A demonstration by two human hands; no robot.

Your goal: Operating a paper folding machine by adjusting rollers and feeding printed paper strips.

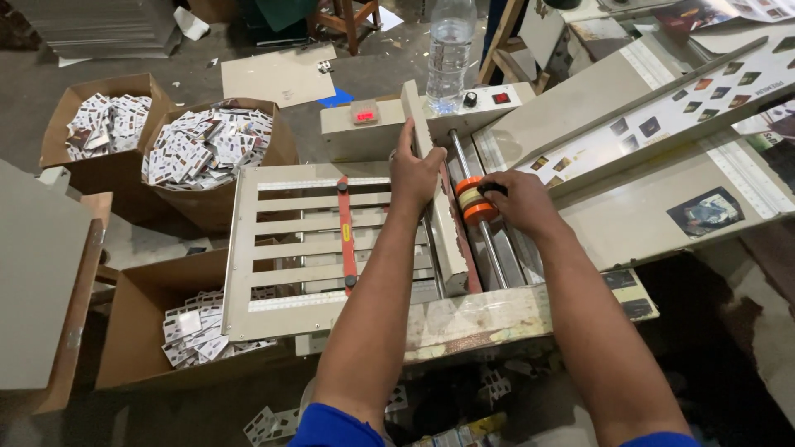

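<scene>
Gripping the orange roller on the steel shaft mid-machine, the right hand closes round its rim; it looks hard, smooth, likely stiff to slide. The left hand lies open, fingers curled over the cream cover bar beside it

My right hand covers part of the orange roller, so I can't tell its grip. Beyond my left hand, the bottle loses its top to the frame edge. The cards in the boxes are too small to read.
</scene>
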